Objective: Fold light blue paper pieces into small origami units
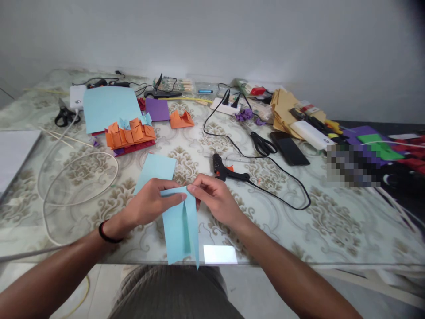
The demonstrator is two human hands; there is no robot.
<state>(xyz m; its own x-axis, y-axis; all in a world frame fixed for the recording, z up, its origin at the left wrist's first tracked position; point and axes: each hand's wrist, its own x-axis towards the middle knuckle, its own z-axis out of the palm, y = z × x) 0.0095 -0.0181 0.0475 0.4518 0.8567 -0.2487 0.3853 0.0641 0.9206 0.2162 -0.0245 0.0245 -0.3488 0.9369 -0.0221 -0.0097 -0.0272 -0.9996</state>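
Note:
A light blue paper strip (177, 230), partly folded lengthwise, hangs down over the table's front edge between my hands. My left hand (156, 200) pinches its top edge, the thumb lying across the front. At the top right corner my right hand (214, 198) grips the same paper between thumb and fingers. Some fingertips are hidden behind the sheet. Another light blue piece (157, 170) lies flat on the table just beyond my left hand.
Behind my right hand are a black glue gun (226, 169), scissors (263, 144) and a phone (289, 148). Folded orange pieces (131, 133) and a blue sheet (111, 104) lie back left. A white cable (81, 155) loops at left; a power strip (226, 106) sits at the back.

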